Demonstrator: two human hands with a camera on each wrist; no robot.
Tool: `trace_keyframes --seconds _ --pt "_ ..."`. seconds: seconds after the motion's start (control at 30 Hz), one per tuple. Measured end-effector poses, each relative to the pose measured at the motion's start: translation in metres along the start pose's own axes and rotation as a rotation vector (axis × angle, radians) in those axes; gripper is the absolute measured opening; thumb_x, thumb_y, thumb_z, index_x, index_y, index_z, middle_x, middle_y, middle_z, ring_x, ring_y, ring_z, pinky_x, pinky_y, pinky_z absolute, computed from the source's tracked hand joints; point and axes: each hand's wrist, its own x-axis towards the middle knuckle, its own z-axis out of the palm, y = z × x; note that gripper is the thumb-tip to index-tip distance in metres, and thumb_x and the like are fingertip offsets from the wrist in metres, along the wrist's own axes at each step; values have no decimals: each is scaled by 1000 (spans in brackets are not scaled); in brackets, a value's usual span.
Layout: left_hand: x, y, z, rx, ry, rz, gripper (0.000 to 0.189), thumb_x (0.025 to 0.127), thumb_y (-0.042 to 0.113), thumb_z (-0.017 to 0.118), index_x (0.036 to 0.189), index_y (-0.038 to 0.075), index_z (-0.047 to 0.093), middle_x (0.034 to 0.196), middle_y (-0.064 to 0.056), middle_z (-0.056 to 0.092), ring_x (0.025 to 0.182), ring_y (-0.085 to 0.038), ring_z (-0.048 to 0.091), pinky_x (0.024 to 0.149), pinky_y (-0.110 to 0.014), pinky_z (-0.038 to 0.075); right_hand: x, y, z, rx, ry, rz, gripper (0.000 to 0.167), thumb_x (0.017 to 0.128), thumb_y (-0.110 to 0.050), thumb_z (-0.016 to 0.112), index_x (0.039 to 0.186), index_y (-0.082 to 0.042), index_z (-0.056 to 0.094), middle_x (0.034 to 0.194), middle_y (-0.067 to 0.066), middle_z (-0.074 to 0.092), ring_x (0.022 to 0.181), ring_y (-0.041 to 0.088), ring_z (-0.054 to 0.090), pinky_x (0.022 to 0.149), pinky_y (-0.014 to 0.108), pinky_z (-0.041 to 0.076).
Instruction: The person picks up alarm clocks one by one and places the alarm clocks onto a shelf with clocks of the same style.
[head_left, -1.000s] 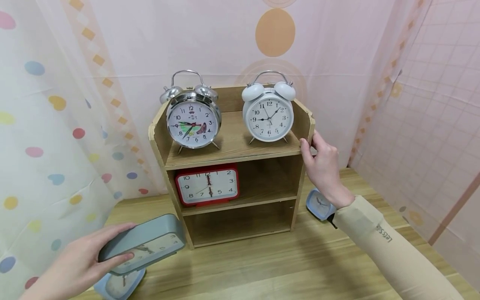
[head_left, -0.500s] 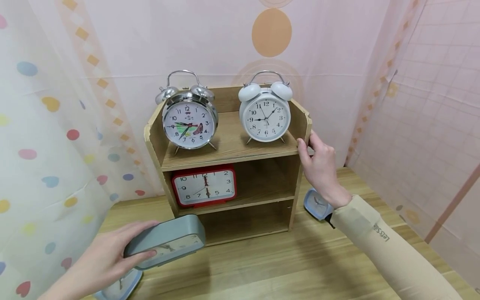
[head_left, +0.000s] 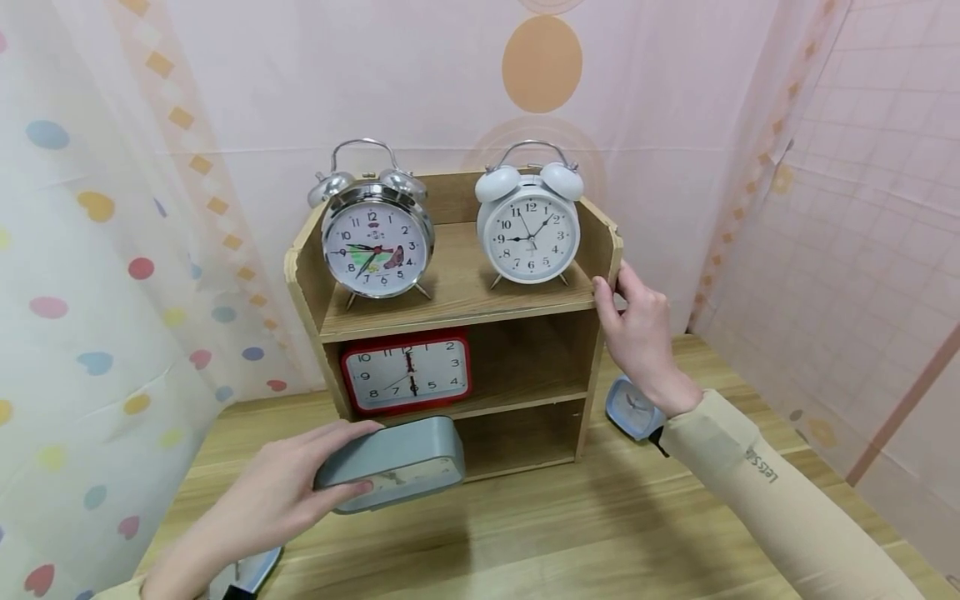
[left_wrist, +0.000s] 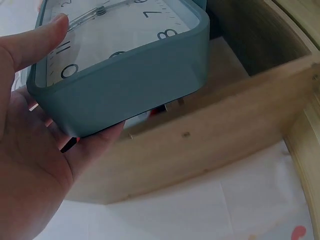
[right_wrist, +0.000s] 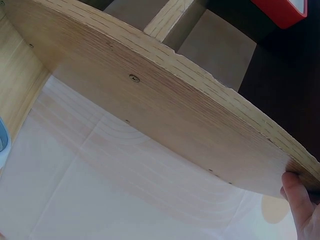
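Note:
My left hand (head_left: 288, 483) grips a grey-blue rectangular alarm clock (head_left: 405, 457), thumb over its white dial and fingers behind. In the head view the clock is tilted face-down, in front of the lowest compartment of a small wooden shelf (head_left: 465, 315). The left wrist view shows the clock's dial and side (left_wrist: 135, 82) close by the shelf's side panel (left_wrist: 200, 135). My right hand (head_left: 641, 329) holds the shelf's right side panel near the top board, thumb on the front edge; the right wrist view catches its fingers (right_wrist: 297, 197) against that panel (right_wrist: 150, 105).
On the top board stand a silver twin-bell clock (head_left: 377, 250) and a white one (head_left: 531, 237). A red clock (head_left: 407, 372) fills the middle compartment's left half. Light-blue clocks lie on the table, one right of the shelf (head_left: 632, 410), another (head_left: 262, 567) partly behind my left wrist.
My left hand has carried the grey-blue clock rightward and slightly up, from left of the shelf to in front of its lowest compartment. My right hand keeps its hold on the side panel.

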Motion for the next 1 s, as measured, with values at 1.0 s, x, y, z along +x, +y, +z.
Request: trace_keyframes --seconds 1.0 --pt "80 53 22 -101 -71 63 51 90 30 83 138 23 66 119 6 76 93 -8 72 72 -26 55 0 -3 -2 2 -16 7 19 104 -11 61 105 7 67 101 25 80 107 38 78 70 50 65"
